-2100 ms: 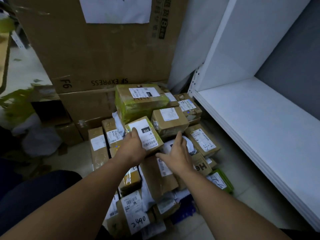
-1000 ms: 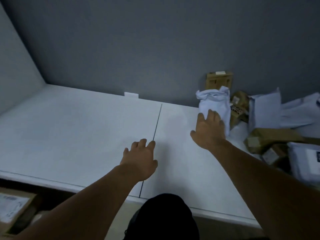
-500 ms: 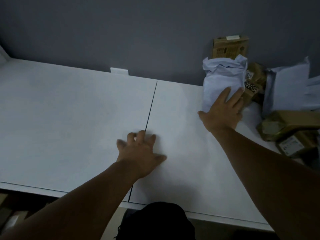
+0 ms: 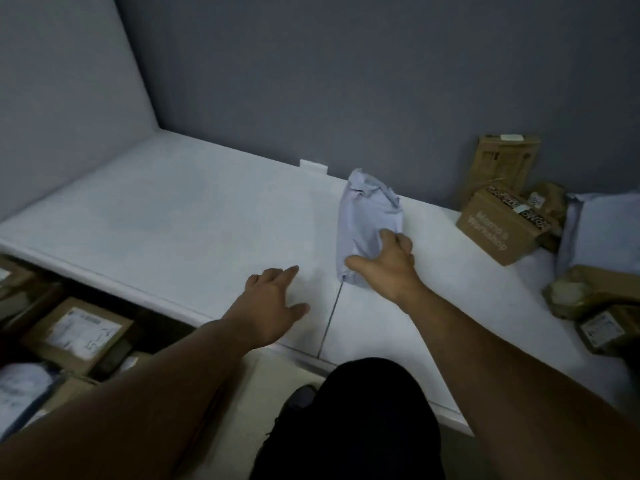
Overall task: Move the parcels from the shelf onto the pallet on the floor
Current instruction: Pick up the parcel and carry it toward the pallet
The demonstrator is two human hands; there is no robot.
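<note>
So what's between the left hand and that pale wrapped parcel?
Only bare shelf and its dark seam separate left hand and parcel, in the head view.

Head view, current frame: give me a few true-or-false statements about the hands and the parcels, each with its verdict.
1. The right hand grips the pale wrapped parcel. True.
2. The left hand carries a cardboard carton. False: it holds nothing, and its fingers are spread over the white shelf.
3. The printed brown box lies on the shelf to the right of the pale wrapped parcel. True.
4. The pale wrapped parcel leans against the printed brown box. False: bare shelf shows between them.
5. Labelled boxes lie below the shelf's front edge at the lower left. True.
</note>
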